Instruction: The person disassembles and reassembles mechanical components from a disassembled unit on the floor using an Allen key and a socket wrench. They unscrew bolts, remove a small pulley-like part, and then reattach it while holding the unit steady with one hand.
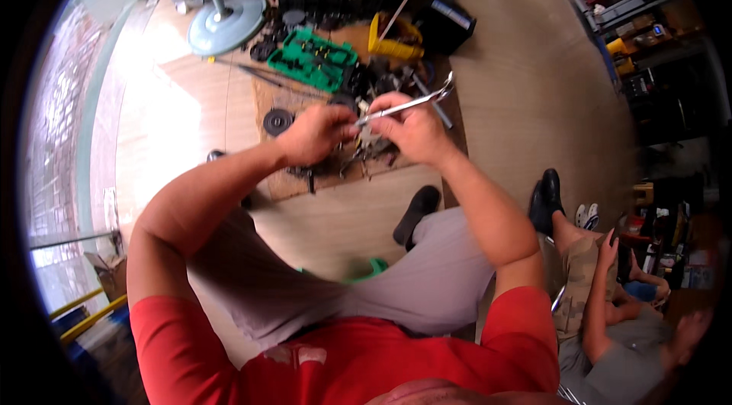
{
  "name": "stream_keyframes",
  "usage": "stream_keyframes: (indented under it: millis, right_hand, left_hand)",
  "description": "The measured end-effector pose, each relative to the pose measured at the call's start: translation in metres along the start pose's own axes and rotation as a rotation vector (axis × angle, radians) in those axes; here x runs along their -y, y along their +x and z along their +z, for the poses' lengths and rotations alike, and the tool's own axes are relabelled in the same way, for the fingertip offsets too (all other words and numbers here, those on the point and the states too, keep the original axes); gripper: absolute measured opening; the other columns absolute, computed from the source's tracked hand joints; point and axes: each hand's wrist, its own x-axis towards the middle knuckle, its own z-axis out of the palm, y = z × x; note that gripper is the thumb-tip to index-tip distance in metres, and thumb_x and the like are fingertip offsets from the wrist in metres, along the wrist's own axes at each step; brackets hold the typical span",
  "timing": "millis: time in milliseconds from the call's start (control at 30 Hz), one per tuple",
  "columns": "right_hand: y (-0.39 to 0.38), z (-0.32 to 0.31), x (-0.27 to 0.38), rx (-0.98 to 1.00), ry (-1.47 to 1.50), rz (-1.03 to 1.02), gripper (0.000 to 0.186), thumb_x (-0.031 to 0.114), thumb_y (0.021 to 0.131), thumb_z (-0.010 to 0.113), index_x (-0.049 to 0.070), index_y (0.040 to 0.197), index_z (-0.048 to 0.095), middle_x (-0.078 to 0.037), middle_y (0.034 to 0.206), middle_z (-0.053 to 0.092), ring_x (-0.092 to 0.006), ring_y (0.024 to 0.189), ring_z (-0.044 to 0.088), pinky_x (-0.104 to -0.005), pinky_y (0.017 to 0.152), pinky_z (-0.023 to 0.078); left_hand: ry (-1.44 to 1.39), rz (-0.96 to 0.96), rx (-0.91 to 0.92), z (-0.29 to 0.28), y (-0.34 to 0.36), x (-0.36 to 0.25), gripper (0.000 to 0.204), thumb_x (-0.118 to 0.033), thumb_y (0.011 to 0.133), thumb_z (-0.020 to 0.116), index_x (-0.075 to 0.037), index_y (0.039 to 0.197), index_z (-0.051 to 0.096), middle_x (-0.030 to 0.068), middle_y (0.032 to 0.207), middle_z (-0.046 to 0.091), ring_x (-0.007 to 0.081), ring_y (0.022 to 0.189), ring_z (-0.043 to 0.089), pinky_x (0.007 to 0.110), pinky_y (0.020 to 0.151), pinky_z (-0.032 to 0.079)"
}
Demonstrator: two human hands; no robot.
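Shiny metal wrench (408,104) is what stands out, a long slim one that the right hand (412,130) has closed around near its lower end, so the shaft angles up and away to the right, with its ringed end out over the clutter. The left hand (313,134) is curled shut too, fingertips pinching at the same spot where the wrench tip meets a small grey mechanical part (371,144) held between both hands. Can't really make out what that part is, too small and half covered by fingers.

All of this is above a brown mat (293,180) on the wooden floor (518,77). Scattered around: a green tool case (314,59) lying open just beyond the hands, a yellow container (394,40) near it, a black disc (277,121) just left of the left hand, and a fan base (226,24) further back. Another person's shoes (547,199) sit off to the right.
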Motion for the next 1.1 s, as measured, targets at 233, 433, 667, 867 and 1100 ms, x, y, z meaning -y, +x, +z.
stream_keyframes:
  millis: [233,433,667,867,1100]
  right_hand:
    - [0.001,-0.001,-0.003,0.083,0.215,0.042,0.020,0.002,0.091,0.057,0.000,0.111,0.057,-0.003,0.095,0.064,-0.0065,0.080,0.060,-0.0209,0.069,0.048]
    - [-0.001,0.001,0.000,0.075,0.174,-0.017,0.020,0.001,0.092,0.055,0.000,0.111,0.058,-0.005,0.097,0.066,-0.0079,0.079,0.060,-0.0215,0.070,0.050]
    - [0.001,0.005,-0.007,-0.003,0.104,-0.054,0.015,0.003,0.092,0.056,0.001,0.106,0.060,-0.004,0.090,0.066,-0.0072,0.072,0.060,-0.0215,0.064,0.050]
    - [-0.004,0.010,-0.005,-0.031,0.055,-0.083,0.014,0.005,0.092,0.058,0.001,0.105,0.060,-0.003,0.085,0.065,-0.0066,0.069,0.059,-0.0214,0.062,0.049]
    - [-0.004,0.009,-0.006,-0.054,0.045,-0.063,0.015,0.007,0.092,0.058,0.002,0.105,0.060,-0.002,0.080,0.064,-0.0062,0.067,0.058,-0.0213,0.060,0.048]
  left_hand:
    - [-0.111,-0.058,-0.005,-0.002,0.000,-0.003,0.012,-0.013,0.091,0.060,-0.001,0.092,0.063,0.0095,0.074,0.063,0.0183,0.069,0.059,0.032,0.066,0.048]
    - [-0.143,-0.041,-0.021,0.000,0.003,-0.002,0.016,-0.016,0.092,0.060,0.000,0.094,0.064,0.0085,0.073,0.064,0.0145,0.068,0.060,0.030,0.064,0.049]
    - [-0.296,-0.103,0.040,0.000,0.006,0.001,0.021,-0.020,0.095,0.059,0.000,0.097,0.065,0.0022,0.073,0.062,0.0079,0.068,0.057,0.025,0.062,0.048]
    - [-0.442,-0.191,0.053,0.006,0.004,0.006,0.020,-0.021,0.094,0.061,-0.001,0.095,0.064,-0.0002,0.074,0.061,0.0057,0.067,0.054,0.022,0.060,0.046]
    - [-0.443,-0.194,0.056,0.004,0.006,0.003,0.018,-0.018,0.093,0.063,-0.001,0.099,0.062,-0.0005,0.079,0.061,0.0056,0.069,0.054,0.022,0.060,0.046]
